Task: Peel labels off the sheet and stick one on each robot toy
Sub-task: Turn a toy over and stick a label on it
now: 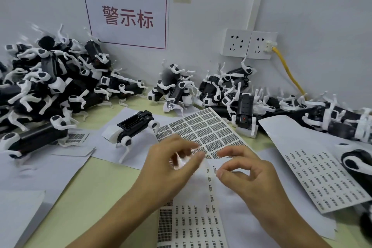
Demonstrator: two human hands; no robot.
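Label sheet (203, 131): printed grid, flat on the table (104, 183), mid-job.
Left hand (169, 167) pinches what looks like a peeled label (182, 162), blurred; right hand (245, 169) hovers beside it, fingers curled, holding nothing visible. One robot toy (132, 129) stands just left of the sheet; heaps of toys (46, 82) along the wall suggest most labelling remains.

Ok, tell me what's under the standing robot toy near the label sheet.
The standing robot toy stands on a blank white sheet lying on the table. What lies beneath that paper is covered.
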